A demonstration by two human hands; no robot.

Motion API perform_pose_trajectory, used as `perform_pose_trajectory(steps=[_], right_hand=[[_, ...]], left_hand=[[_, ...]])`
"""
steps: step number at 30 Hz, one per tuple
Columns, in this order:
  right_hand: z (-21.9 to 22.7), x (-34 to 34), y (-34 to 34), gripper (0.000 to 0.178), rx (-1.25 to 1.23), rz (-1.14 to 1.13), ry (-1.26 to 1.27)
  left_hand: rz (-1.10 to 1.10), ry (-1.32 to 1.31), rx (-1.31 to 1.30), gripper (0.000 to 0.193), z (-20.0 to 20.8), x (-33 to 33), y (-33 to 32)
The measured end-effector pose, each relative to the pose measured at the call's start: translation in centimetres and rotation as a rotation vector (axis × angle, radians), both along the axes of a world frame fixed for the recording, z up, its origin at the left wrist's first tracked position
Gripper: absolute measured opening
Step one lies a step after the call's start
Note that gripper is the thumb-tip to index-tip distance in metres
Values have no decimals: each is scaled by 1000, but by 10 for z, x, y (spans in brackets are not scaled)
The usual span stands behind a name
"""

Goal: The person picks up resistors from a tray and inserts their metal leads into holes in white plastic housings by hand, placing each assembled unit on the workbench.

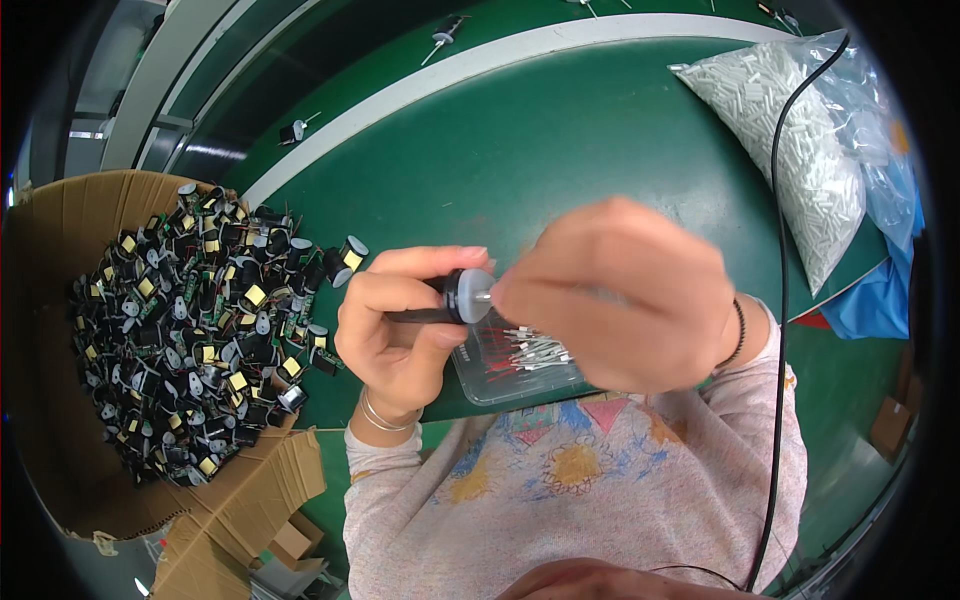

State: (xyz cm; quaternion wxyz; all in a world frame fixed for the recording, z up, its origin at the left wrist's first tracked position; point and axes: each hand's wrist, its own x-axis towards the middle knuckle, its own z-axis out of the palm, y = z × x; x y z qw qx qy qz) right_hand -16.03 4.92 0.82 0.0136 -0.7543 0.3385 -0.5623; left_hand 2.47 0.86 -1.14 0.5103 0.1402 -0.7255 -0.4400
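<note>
In my left hand (pixel 388 318), closed round its body, is a black cylindrical part with a grey round end cap (pixel 472 296). A thin pale shaft juts from the middle of the cap toward the right. My right hand (pixel 625 300) is smeared by motion, its fingertips pinched together at the end of that shaft. Whatever those fingertips hold is hidden. Below both hands sits a clear plastic tray (pixel 480 393), partly covered by the right hand. Several thin white pieces with red ends or wires (pixel 535 350) lie in it.
At the left, a cardboard box (pixel 45 235) is heaped with black parts (pixel 215 325) bearing grey caps and yellow squares. A clear bag of small white tubes (pixel 790 140) lies far right, with a black cable (pixel 783 250) hanging across. Several similar parts (pixel 445 35) lie beyond the pale rail (pixel 400 95).
</note>
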Motion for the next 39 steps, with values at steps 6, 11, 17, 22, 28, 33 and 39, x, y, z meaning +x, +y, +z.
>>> perform_pose_trajectory(steps=[6,11,17,22,28,33,39], right_hand=[[-8,4,-13,30,-95,50,-31],[-11,8,-5,30,-125,22,2],[-13,11,-9,29,-64,88,-41],[-23,11,-64,12,96,102,-126],[-96,-90,-214,18,764,-111,-585],[-162,-179,-283,40,870,-119,-1124],[-118,-112,-236,45,621,-313,-725]], left_hand=[[183,14,-28,21,0,-4,10],[118,-21,4,21,6,-1,9],[134,15,4,20,3,0,10],[240,-181,113,25,-1,7,-32],[758,-773,-180,23,-14,82,-71],[723,-1142,-241,17,-42,121,-53],[778,-1402,-461,52,-69,102,-66]])
